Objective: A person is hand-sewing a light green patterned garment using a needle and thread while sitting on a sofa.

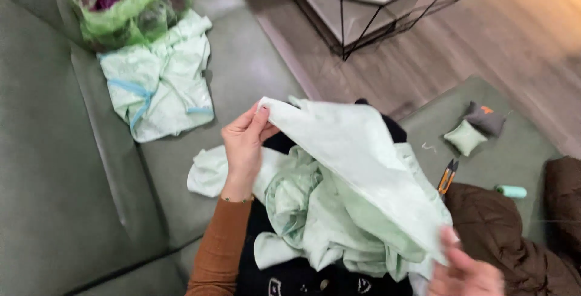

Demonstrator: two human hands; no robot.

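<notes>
A pale mint-green cloth (351,175) lies bunched in my lap and is stretched taut between both hands. My left hand (245,142), in an orange-brown sleeve, pinches the cloth's upper corner between thumb and fingers. My right hand (463,269), at the bottom edge of the view, grips the cloth's lower corner. The piece between them is flat and slopes down to the right.
A folded mint garment with blue trim (160,81) lies on the green sofa (54,163) beside a green plastic bag (130,6). On the green footstool (508,145) sit two small cushions (465,137), a thread spool (512,191) and an orange cutter (447,176). A brown coat (514,235) lies right; a wire-frame table (381,0) stands beyond.
</notes>
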